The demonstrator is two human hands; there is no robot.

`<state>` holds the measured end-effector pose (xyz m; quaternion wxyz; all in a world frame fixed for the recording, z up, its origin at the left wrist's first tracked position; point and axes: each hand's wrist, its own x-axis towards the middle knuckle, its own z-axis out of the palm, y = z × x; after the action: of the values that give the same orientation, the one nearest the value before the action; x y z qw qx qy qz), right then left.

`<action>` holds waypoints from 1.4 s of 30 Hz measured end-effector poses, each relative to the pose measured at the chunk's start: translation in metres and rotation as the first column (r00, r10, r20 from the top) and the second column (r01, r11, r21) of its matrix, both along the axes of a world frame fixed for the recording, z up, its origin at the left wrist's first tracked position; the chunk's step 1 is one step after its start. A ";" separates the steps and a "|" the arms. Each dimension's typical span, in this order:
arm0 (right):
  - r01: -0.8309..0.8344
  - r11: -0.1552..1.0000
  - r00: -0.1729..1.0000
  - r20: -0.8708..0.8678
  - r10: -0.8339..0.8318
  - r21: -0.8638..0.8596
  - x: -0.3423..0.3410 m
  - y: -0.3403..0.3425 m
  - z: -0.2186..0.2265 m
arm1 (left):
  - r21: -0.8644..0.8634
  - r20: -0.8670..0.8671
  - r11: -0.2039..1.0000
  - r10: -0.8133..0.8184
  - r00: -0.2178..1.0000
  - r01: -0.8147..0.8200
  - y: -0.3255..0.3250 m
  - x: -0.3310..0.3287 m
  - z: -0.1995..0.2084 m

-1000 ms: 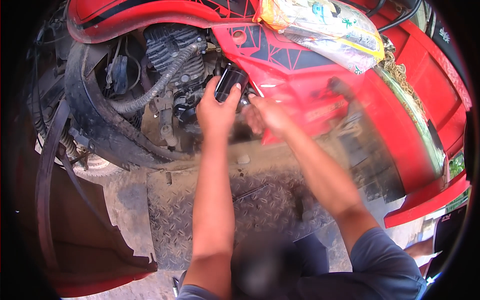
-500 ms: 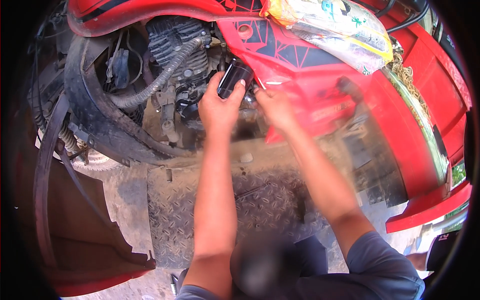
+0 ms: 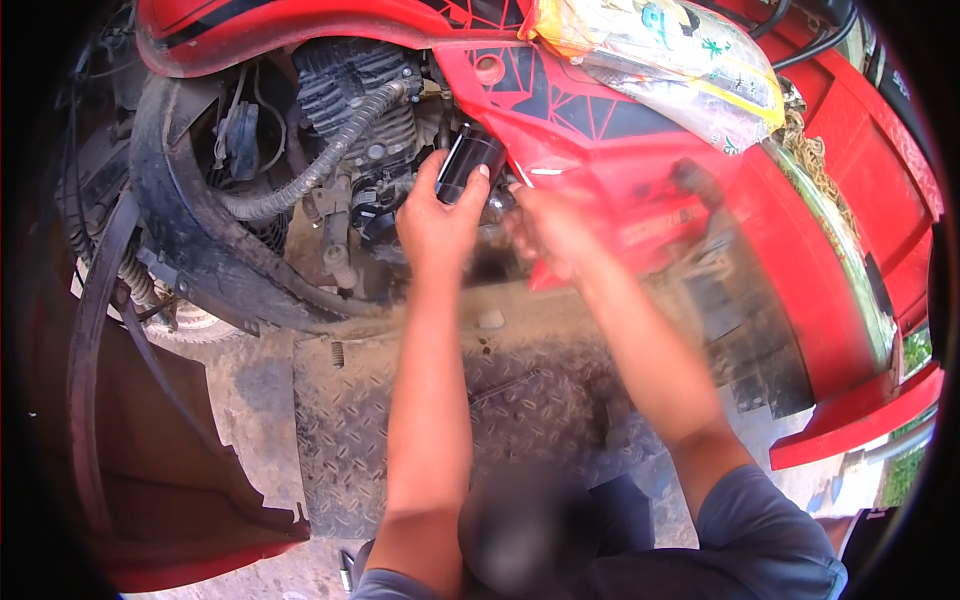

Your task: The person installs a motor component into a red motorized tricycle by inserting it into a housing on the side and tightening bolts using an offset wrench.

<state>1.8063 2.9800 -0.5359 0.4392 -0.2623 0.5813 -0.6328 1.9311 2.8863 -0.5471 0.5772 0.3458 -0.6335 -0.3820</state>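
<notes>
My left hand (image 3: 437,222) has crept up toward twelve o'clock, fingers wrapped on the black cylinder (image 3: 468,163) by the engine (image 3: 355,90); my right hand (image 3: 548,232) blurs, grip unclear.

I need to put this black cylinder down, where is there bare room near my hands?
Bare room: the checkered metal plate left of your left forearm, bordered by the tyre above. Crowded: around the black cylinder in your left hand, with hoses, engine and red fairing by your right hand.

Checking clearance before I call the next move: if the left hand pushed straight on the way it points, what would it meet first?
The left hand already grips the black cylinder; straight on lies the finned engine beside the red fairing. Depth is unclear.
</notes>
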 end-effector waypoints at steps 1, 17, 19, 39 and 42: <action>0.033 0.999 0.998 0.054 -0.032 -0.004 0.002 0.000 -0.002 | -0.008 -0.001 1.000 0.001 1.000 -0.001 0.000 0.000 0.000; -0.024 0.999 0.782 -0.623 -0.002 -0.034 -0.001 0.004 -0.007 | 0.036 0.091 0.999 -0.023 0.996 0.020 0.005 0.004 0.007; -0.099 0.995 0.557 -0.827 0.074 0.022 -0.005 0.008 0.001 | 0.008 0.111 1.000 -0.020 0.994 0.019 0.004 0.005 0.007; 0.073 0.992 -0.008 -0.995 -0.099 -0.099 0.018 0.010 -0.005 | -0.136 0.107 0.983 0.135 0.985 -0.120 0.008 -0.006 -0.003; -0.018 1.000 0.580 -0.814 0.022 0.014 0.008 0.013 -0.007 | 0.003 0.102 1.000 0.009 0.995 -0.009 0.007 -0.001 0.000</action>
<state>1.8148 2.9929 -0.5425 0.1319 -0.5285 0.7163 -0.4361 1.9306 2.8935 -0.5469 0.5453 0.3685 -0.6599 -0.3623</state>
